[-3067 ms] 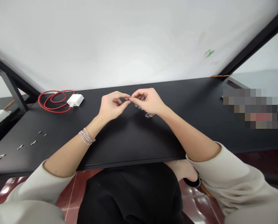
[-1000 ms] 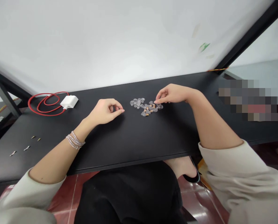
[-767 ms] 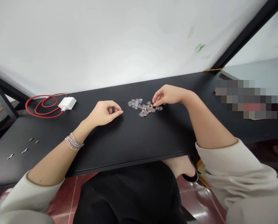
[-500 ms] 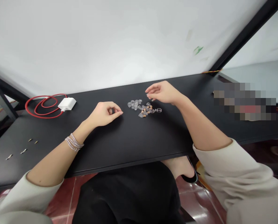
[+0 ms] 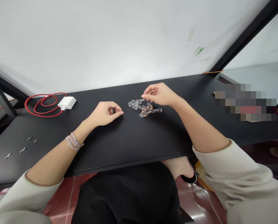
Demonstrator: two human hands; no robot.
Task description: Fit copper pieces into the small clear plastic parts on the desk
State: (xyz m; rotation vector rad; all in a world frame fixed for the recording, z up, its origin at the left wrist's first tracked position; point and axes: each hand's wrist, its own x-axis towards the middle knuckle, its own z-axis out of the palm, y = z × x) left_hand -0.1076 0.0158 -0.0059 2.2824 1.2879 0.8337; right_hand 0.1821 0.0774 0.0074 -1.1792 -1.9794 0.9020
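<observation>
Small clear glass bottles point(image 5: 133, 104) without visible stoppers lie in a cluster on the black table. Close beside them, to the right, is a pile of similar little bottles with corks point(image 5: 146, 110). Over the cluster's right edge, my right hand point(image 5: 161, 94) pinches a small clear bottle point(image 5: 143, 99) between thumb and fingertips; the fingers partly hide it. My left hand point(image 5: 106, 113) rests on the table left of the cluster, fingers curled and thumb against the index fingertip, with nothing visible in it.
A white charger point(image 5: 67, 102) with a coiled red cable point(image 5: 32, 113) lies at the back left. Several small metallic pieces point(image 5: 22, 150) are scattered at the front left. A blurred-out object point(image 5: 246, 102) lies far right. Behind the black table point(image 5: 120, 146) stands a white wall.
My right hand has moved left and slightly down to the cluster of clear bottles, its fingertips closing together. My left hand has stayed in place.
</observation>
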